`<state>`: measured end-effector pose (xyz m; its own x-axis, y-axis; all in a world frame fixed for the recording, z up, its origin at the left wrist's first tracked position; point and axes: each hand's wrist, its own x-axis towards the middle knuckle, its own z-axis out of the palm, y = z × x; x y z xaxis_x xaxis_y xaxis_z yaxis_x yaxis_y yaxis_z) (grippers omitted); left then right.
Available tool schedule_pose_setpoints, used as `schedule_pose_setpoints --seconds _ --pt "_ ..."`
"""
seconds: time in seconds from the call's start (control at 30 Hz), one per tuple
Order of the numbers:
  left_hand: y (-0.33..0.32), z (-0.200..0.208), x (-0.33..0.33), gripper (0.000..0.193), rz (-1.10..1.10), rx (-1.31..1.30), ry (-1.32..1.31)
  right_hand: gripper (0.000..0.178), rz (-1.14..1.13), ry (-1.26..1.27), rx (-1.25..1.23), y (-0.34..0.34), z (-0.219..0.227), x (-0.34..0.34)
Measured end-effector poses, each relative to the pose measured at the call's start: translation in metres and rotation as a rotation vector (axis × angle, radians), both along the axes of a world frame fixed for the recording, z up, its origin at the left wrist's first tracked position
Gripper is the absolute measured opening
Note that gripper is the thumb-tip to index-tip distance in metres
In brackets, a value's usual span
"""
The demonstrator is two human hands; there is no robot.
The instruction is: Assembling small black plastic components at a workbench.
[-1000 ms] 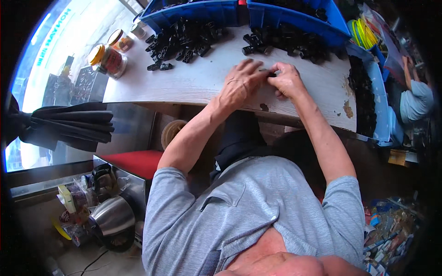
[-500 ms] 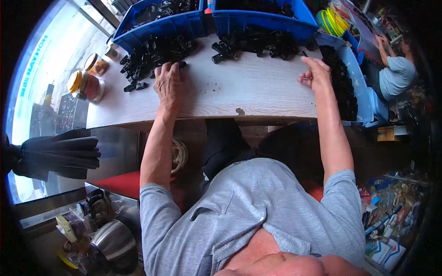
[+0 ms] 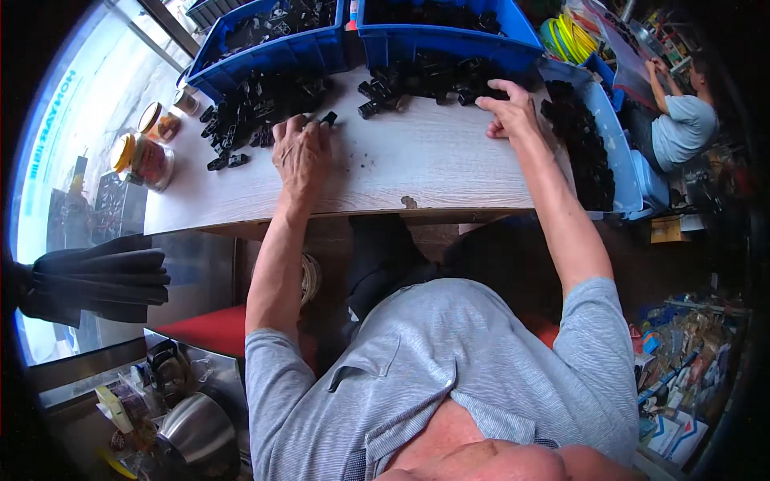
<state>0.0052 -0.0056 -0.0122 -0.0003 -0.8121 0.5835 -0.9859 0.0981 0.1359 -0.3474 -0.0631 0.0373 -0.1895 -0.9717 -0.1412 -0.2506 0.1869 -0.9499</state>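
Note:
My left hand (image 3: pixel 301 157) is over the left part of the pale wood-grain table (image 3: pixel 449 172), its fingers curled. At its fingertips is a small black plastic part (image 3: pixel 329 119), which it appears to grip; the fingers partly hide the contact. Beside and beyond this hand lies a loose heap of black plastic parts (image 3: pixel 241 112). My right hand (image 3: pixel 513 114) hovers by the right end of a second heap of black parts (image 3: pixel 409 80). Its thumb and forefinger are apart, with nothing visible between them, and the other fingers are bent.
Two blue bins (image 3: pixel 273 54) (image 3: pixel 449 44) of black parts line the table's far side. A lighter blue bin (image 3: pixel 603 120) stands at the right. Jars (image 3: pixel 144 159) (image 3: pixel 159 124) are at the left edge. Another person (image 3: pixel 682 120) works at far right.
My right hand has moved left toward the heap, and its fingers have spread from a near pinch. The left hand has drawn slightly nearer me, the black part still at its fingertips.

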Motion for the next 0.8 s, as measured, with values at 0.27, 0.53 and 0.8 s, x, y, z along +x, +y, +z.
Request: schedule_pose_setpoints --seconds 0.27,0.53,0.8 --pt "-0.005 -0.005 0.001 0.035 -0.094 0.096 0.010 0.047 0.001 0.236 -0.047 -0.026 -0.013 0.013" --pt "-0.006 -0.008 0.002 0.033 -0.137 0.049 0.040 0.035 -0.003 0.112 0.007 -0.016 -0.011 0.006" --pt "0.010 -0.019 -0.066 0.033 -0.490 0.208 1.453 0.038 0.099 -0.404 0.105 0.047 -0.006 0.063"
